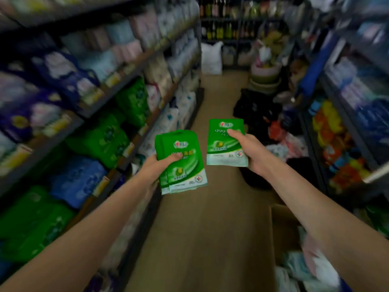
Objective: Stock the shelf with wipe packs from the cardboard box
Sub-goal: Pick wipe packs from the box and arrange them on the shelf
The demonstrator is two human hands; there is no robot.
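Carrying wipe packs to the shelf (pixel 134 142).
Left hand (pixel 156 165) and right hand (pixel 250 152) each grasp green packs (pixel 181 163); slot them upright, labels outward.

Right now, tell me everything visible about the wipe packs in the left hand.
The green wipe packs look like at least two glossy soft plastic pouches stacked and slightly offset, with white logo, yellow print and a pale bottom band. The left hand grips their left edge, thumb across the front, holding them upright above the aisle floor, touching nothing else.
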